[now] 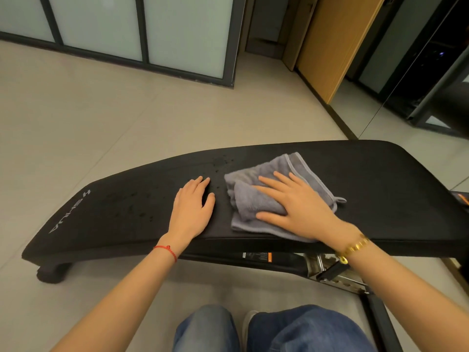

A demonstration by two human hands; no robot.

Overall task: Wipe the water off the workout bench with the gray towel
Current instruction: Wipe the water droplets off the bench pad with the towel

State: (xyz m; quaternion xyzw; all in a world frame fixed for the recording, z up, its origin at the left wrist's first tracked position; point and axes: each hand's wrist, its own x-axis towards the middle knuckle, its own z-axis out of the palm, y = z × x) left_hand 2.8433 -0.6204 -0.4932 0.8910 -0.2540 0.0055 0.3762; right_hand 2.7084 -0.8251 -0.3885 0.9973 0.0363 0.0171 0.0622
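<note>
Gray towel [264,196] pressed flat on bench [380,179] by right hand [297,201], fingers extended, left hand [193,207] laid flat beside it, fingers relaxed, droplets [220,163] beyond.

Left of my left hand [194,212], near the end of the bench [380,179], pale letters are printed on the black pad, upside down to me; I cannot make them out for certain. Below my right hand [291,207], the frame's sticker [256,257] print is too small to read.

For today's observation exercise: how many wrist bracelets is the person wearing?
2. A red string bracelet on the left wrist and a gold chain bracelet on the right wrist, whose hand presses the gray towel.
</note>
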